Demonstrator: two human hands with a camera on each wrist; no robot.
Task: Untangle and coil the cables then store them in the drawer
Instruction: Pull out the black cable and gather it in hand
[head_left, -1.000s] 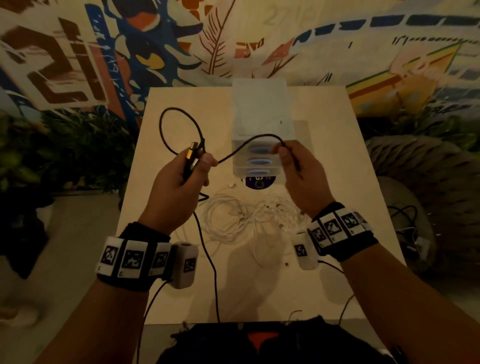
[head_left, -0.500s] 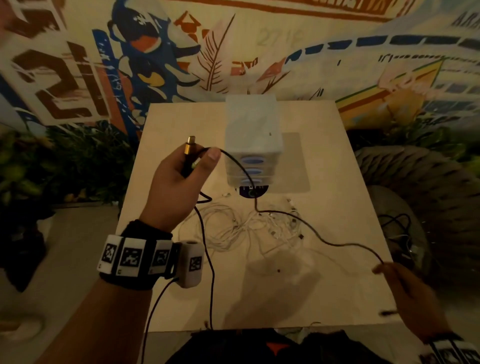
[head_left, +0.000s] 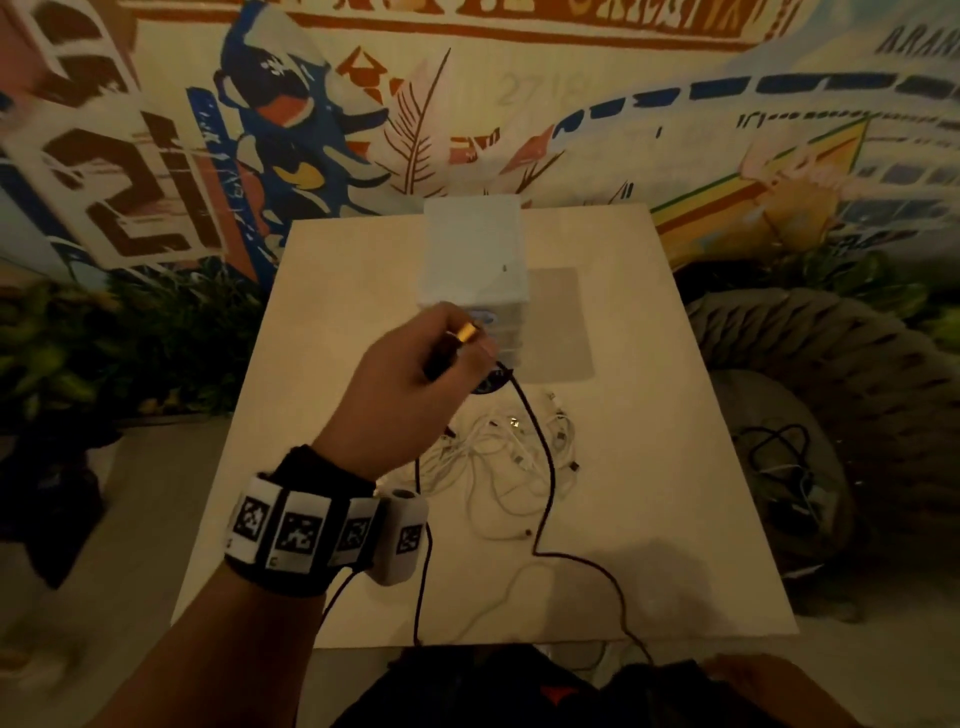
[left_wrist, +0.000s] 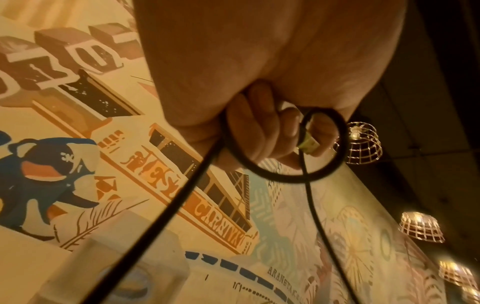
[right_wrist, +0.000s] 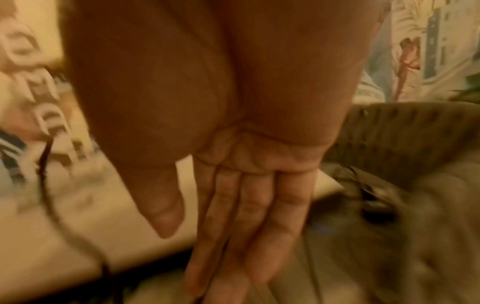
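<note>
Since a moment ago the two hands, which had been close together over the tabletop (head_left: 332, 395) forming a loop in the black cable (head_left: 546, 467), have parted: the right hand has swept down and back toward the near edge, and the loop has paid out into one long slack run. That reads as the cable being pulled clear of the tangle to find its free length before coiling, so the task is early; nothing is coiled, and the white drawer unit (head_left: 472, 249) at the far middle of the tabletop shows its drawers closed. On the left, the left hand (head_left: 402, 395) is raised above the tabletop, its grip clamped around the cable just behind the gold-tipped plug (head_left: 467, 332), which points up and to the right; the wrist view shows a small loop of cable curling past the curled fingers (left_wrist: 255, 131). Below and right of it the white cables (head_left: 498, 452) lie in a tangled heap, the black cable trailing across them toward the near right. The right hand (right_wrist: 249, 197) hangs off the near right edge, fingers straight and together, holding nothing that can be made out through the blur.
</note>
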